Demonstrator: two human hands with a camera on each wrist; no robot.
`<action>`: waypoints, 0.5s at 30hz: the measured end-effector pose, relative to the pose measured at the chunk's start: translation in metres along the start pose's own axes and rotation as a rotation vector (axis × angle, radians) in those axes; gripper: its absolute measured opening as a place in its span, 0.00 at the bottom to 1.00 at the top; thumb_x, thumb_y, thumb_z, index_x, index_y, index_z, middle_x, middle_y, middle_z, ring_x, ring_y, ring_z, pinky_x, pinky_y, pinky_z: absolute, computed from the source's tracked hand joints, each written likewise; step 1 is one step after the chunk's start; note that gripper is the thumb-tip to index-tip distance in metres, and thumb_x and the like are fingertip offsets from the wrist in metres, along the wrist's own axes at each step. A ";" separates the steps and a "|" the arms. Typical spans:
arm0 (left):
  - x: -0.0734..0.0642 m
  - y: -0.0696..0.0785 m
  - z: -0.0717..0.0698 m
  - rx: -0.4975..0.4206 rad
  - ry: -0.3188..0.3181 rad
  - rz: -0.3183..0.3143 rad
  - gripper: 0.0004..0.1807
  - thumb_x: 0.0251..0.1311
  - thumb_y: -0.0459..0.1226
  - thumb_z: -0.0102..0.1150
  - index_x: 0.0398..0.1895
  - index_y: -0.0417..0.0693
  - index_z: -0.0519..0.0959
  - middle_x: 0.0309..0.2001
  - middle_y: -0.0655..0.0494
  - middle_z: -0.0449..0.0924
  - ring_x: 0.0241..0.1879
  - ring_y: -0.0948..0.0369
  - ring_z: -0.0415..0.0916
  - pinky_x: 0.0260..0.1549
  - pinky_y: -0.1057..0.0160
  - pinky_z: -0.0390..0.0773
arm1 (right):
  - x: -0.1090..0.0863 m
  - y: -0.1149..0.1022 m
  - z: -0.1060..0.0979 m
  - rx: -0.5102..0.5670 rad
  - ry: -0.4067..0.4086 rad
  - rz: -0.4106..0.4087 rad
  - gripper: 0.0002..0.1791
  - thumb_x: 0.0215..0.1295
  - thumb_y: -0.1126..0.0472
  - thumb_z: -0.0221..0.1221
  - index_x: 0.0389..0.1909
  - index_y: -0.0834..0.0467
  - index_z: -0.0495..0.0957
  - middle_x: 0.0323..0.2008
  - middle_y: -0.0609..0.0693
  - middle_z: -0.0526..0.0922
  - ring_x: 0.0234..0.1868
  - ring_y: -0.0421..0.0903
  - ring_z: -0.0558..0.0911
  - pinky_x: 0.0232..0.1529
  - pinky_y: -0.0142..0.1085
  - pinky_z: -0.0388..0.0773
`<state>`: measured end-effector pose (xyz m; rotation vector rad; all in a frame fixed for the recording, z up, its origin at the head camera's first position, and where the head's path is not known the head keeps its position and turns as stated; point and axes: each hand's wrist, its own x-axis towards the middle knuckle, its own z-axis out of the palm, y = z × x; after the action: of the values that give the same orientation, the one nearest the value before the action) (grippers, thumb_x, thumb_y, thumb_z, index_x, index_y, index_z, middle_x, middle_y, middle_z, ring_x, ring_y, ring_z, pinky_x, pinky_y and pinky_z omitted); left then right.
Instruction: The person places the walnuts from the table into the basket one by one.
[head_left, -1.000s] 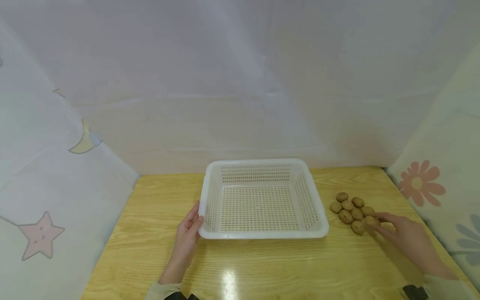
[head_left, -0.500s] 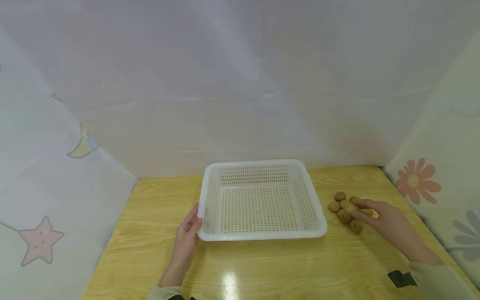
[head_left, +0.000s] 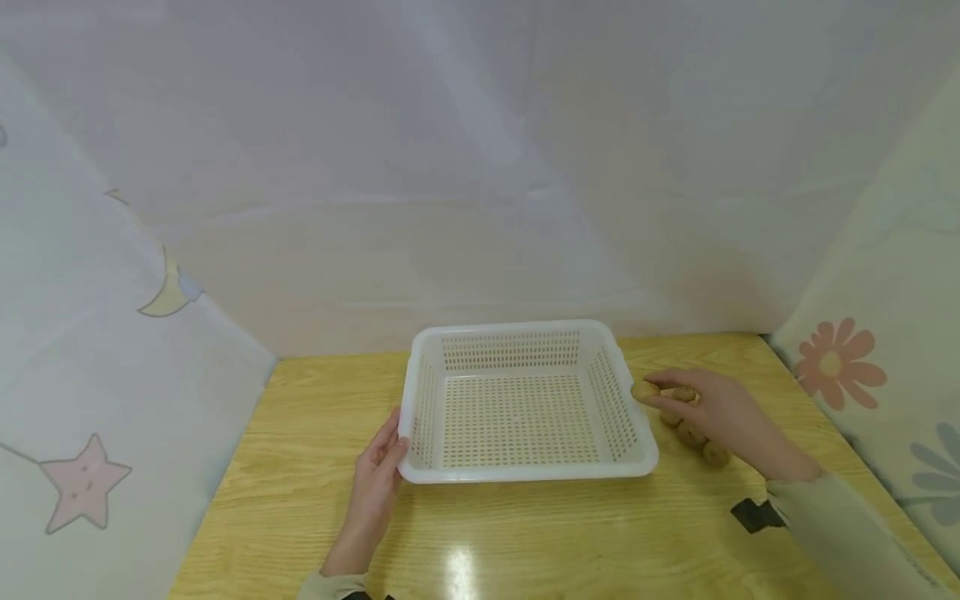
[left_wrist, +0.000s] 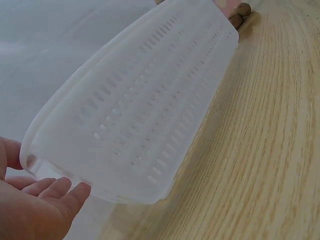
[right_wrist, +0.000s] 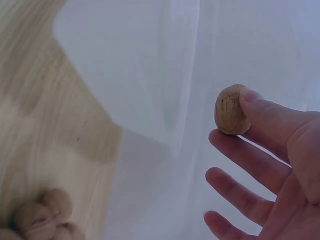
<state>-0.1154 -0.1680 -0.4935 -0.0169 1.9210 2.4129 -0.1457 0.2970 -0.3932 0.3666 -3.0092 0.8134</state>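
A white perforated plastic basket point(head_left: 525, 472) stands on the wooden table, and no walnut shows inside it. At its near left corner my left hand point(head_left: 375, 475) grips the rim, thumb on top and fingers beneath, as the left wrist view also shows. Between thumb and fingertips my right hand point(head_left: 720, 417) pinches one walnut point(right_wrist: 231, 111), just beside the basket's right rim. Several more walnuts point(head_left: 716, 453) lie on the table below that hand, which partly hides them.
The wooden table point(head_left: 540, 542) reaches back to a pale cloth backdrop point(head_left: 480, 208). Printed cloth point(head_left: 67, 400) hangs along the left side, and more with flowers point(head_left: 836, 362) on the right.
My right hand has picked a walnut from the pile's right side and carried it leftward over the others to the basket's right rim. The left hand keeps its grip on the rim.
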 end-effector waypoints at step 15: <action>0.000 -0.001 0.000 -0.009 0.014 0.000 0.32 0.80 0.36 0.49 0.82 0.38 0.54 0.81 0.44 0.55 0.75 0.56 0.63 0.68 0.65 0.73 | 0.074 -0.064 0.032 0.071 -0.087 -0.225 0.20 0.70 0.47 0.67 0.57 0.52 0.86 0.50 0.44 0.88 0.58 0.54 0.83 0.59 0.57 0.81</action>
<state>-0.1152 -0.1674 -0.4941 -0.0339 1.9163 2.4275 -0.2018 0.2111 -0.3849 0.7446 -2.9469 0.9073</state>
